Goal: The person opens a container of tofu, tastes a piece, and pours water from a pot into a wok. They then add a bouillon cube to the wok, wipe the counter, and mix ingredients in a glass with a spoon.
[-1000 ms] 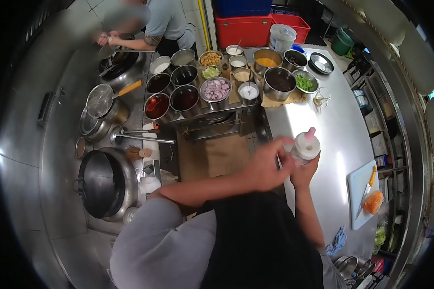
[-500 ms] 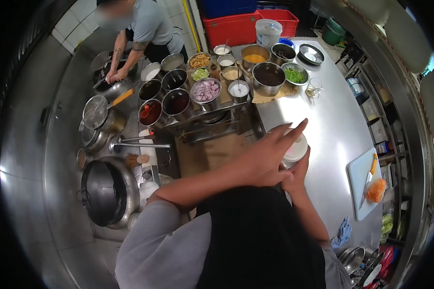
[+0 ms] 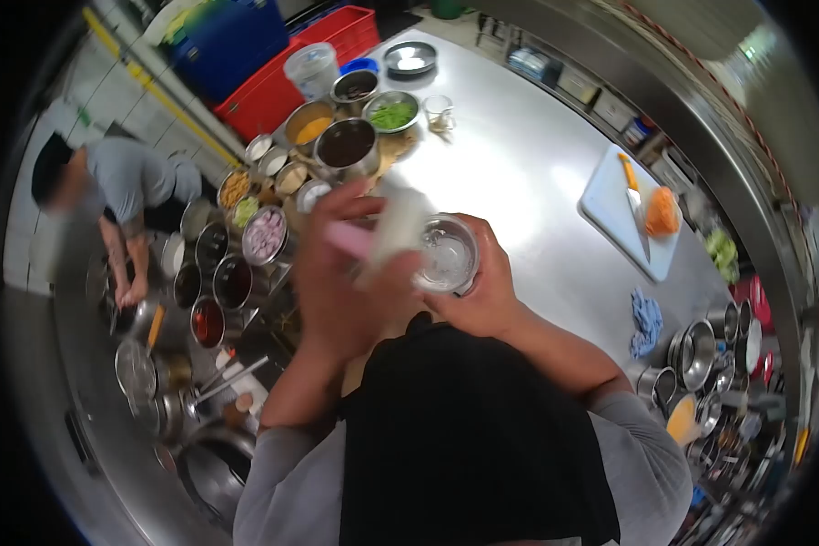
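Observation:
My right hand (image 3: 480, 289) is wrapped round a clear jar (image 3: 449, 253), whose round mouth faces up uncovered. Beside its rim, my left hand (image 3: 332, 282) grips a white lid (image 3: 400, 226) tilted on edge. Motion smears the lid and those fingers, and a pink patch shows between them. Both hands are in front of my black apron, over the near edge of the steel table (image 3: 537, 227).
To the left stand several metal pots, with chopped onion (image 3: 266, 235) and greens (image 3: 393, 115) among their contents. A cutting board (image 3: 610, 200) carries a knife (image 3: 631, 182) and an orange lump (image 3: 662, 214). A blue cloth (image 3: 646, 323) lies nearby. A co-worker (image 3: 146, 177) bends over pans.
The white lid has come off the jar and is in my left hand, left of it. My view has turned to the right, bringing more bowls at lower right into sight.

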`<state>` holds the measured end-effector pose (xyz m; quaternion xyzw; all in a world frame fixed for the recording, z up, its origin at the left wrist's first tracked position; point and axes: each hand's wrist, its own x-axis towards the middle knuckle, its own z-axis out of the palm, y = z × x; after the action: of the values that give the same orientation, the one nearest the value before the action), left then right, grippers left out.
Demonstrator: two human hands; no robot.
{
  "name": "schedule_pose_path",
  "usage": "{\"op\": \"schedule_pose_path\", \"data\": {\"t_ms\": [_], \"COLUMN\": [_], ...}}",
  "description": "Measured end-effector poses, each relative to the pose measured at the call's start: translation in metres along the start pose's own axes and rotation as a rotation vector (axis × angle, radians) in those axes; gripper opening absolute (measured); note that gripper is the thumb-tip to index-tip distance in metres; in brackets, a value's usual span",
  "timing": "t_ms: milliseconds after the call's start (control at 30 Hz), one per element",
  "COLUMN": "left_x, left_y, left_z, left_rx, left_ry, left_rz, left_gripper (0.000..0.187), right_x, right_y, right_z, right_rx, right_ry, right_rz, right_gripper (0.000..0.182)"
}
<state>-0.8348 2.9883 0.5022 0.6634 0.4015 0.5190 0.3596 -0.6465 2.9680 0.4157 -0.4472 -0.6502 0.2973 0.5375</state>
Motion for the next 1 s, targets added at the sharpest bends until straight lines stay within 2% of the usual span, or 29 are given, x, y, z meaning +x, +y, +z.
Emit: {"op": "schedule_pose_path", "data": {"t_ms": [33, 100, 167, 233, 300, 367, 400, 500, 567, 600, 633, 700, 733, 800, 1000], "left_x": [0.003, 0.009, 0.010, 0.003, -0.006, -0.017, -0.021, -0.033, -0.038, -0.042, -0.045, -0.053, -0.056, -0.056, -0.028], "left_y": [-0.001, -0.023, -0.026, -0.029, -0.042, -0.059, -0.064, -0.073, -0.084, -0.091, -0.098, -0.110, -0.115, -0.120, -0.065], "left_z": [-0.006, -0.027, -0.043, -0.046, -0.045, -0.043, -0.039, -0.018, -0.014, -0.012, -0.010, -0.008, -0.007, -0.002, -0.001], "left_rx": [-0.220, -0.447, -0.547, -0.643, -0.700, -0.722, -0.728, -0.961, -0.965, -0.964, -0.961, -0.952, -0.946, -0.935, -0.714], "left_ry": [0.066, 0.121, 0.085, 0.064, 0.081, 0.024, 0.018, -0.118, -0.142, -0.161, -0.181, -0.220, -0.242, -0.290, -0.458], "left_rz": [-0.070, -0.021, -0.073, -0.124, -0.348, -0.514, -0.500, -0.686, -0.694, -0.714, -0.733, -0.782, -0.809, -0.861, -0.837], "left_gripper": [0.067, 0.066, 0.065, 0.064, 0.064, 0.062, 0.062, 0.057, 0.055, 0.054, 0.053, 0.050, 0.049, 0.046, 0.056], "right_x": [0.003, 0.012, 0.025, 0.037, 0.050, 0.060, 0.064, 0.066, 0.069, 0.069, 0.069, 0.067, 0.067, 0.069, 0.077], "right_y": [-0.005, -0.023, -0.047, -0.074, -0.104, -0.133, -0.143, -0.167, -0.184, -0.193, -0.194, -0.194, -0.197, -0.206, -0.206], "right_z": [-0.004, -0.014, -0.024, -0.035, -0.049, -0.063, -0.065, -0.061, -0.060, -0.073, -0.071, -0.059, -0.052, -0.041, -0.048], "right_rx": [0.005, 0.013, 0.014, -0.008, -0.030, -0.050, -0.060, -0.138, -0.185, -0.300, -0.307, -0.339, -0.345, -0.408, -0.433], "right_ry": [-0.031, -0.013, 0.021, 0.031, 0.033, -0.006, -0.004, 0.090, 0.151, 0.059, 0.060, 0.229, 0.233, 0.392, 0.408], "right_rz": [-0.055, -0.097, -0.388, -0.460, -0.537, -0.634, -0.646, -0.646, -0.640, -0.579, -0.586, -0.628, -0.628, -0.649, -0.697], "right_gripper": [0.083, 0.085, 0.086, 0.089, 0.091, 0.073, 0.073, 0.058, 0.048, 0.053, 0.053, 0.063, 0.063, 0.068, 0.068]}}
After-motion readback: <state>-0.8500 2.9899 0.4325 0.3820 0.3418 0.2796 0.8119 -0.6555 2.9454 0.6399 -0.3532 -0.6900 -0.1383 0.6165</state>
